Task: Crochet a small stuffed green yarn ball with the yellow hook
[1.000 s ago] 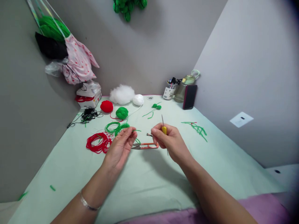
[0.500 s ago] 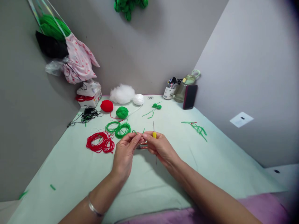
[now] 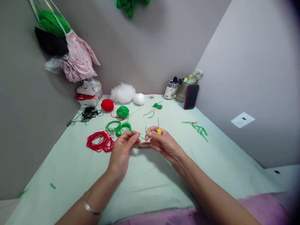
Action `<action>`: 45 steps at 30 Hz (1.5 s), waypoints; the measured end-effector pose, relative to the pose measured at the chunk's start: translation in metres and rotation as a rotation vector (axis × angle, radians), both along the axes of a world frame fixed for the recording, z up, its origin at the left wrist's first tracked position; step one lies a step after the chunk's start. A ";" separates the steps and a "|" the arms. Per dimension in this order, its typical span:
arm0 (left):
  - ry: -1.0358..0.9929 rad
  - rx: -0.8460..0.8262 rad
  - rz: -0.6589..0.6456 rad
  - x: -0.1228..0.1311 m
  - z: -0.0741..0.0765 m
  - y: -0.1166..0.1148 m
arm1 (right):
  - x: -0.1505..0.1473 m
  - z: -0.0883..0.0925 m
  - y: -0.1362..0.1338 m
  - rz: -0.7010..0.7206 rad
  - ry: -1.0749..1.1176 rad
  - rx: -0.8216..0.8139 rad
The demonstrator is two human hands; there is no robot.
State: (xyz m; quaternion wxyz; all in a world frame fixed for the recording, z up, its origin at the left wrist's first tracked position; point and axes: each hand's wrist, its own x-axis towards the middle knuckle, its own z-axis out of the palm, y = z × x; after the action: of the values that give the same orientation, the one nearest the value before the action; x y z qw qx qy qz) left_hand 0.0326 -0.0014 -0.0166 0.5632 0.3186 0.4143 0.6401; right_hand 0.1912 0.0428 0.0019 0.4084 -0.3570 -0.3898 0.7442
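My left hand is closed in a pinch on a strand of green yarn, whose end reaches toward my right hand. My right hand is curled around a crochet hook with a yellow grip, its thin metal shaft pointing up and away. A small gap lies between the two hands. Beneath them, partly hidden, lies a red and metal tool, possibly thread snips. Just beyond my left hand are green yarn loops and a red yarn coil.
Farther back sit a red yarn ball, a green yarn ball, white stuffing and a white yarn ball. A pen cup, a bottle and a phone stand at the back right. Green scraps lie right.
My hands were together at the fingertips and have drawn apart, left hand leftward, right hand slightly rightward with the crochet hook. The green strand now shows between them.
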 end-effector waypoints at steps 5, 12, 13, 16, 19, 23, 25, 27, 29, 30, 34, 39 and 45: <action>0.244 0.129 0.035 -0.006 0.003 0.000 | 0.000 -0.001 -0.002 0.146 -0.167 0.026; 0.343 0.082 0.001 -0.006 0.000 0.004 | -0.003 0.001 -0.003 0.116 -0.184 0.040; 0.351 0.071 -0.005 -0.006 -0.001 0.003 | -0.003 0.001 -0.003 0.082 -0.183 0.040; 0.377 0.050 -0.012 -0.005 -0.001 0.001 | -0.003 0.001 -0.004 0.000 -0.191 0.075; 0.397 0.036 0.002 -0.005 -0.002 0.000 | -0.004 -0.001 -0.005 -0.050 -0.222 0.125; 0.420 0.031 0.035 -0.004 -0.002 0.000 | -0.006 -0.003 -0.008 -0.080 -0.306 0.215; 0.423 0.029 0.051 -0.004 -0.001 0.000 | -0.005 -0.003 -0.011 -0.080 -0.362 0.288; 0.413 0.016 0.051 -0.005 0.000 0.000 | -0.003 0.000 -0.013 -0.090 -0.419 0.363; 0.382 -0.009 0.025 -0.007 0.000 0.001 | 0.000 0.003 -0.013 -0.114 -0.454 0.417; 0.359 -0.022 0.007 -0.007 -0.001 0.001 | 0.003 0.005 -0.013 -0.130 -0.459 0.441; 0.258 -0.057 -0.022 -0.010 -0.005 0.003 | 0.017 0.009 -0.006 -0.214 -0.438 0.549; 0.178 -0.074 0.025 -0.010 -0.008 0.005 | 0.022 0.007 -0.006 -0.229 -0.345 0.579; 0.087 -0.074 0.017 -0.009 -0.007 0.004 | 0.012 0.012 -0.020 -0.266 -0.404 0.917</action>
State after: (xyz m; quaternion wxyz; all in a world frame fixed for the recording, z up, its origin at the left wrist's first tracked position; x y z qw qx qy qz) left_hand 0.0239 0.0030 -0.0235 0.5508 0.3215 0.4644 0.6145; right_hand 0.2035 0.0231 0.0135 0.5307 -0.3242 -0.6982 0.3546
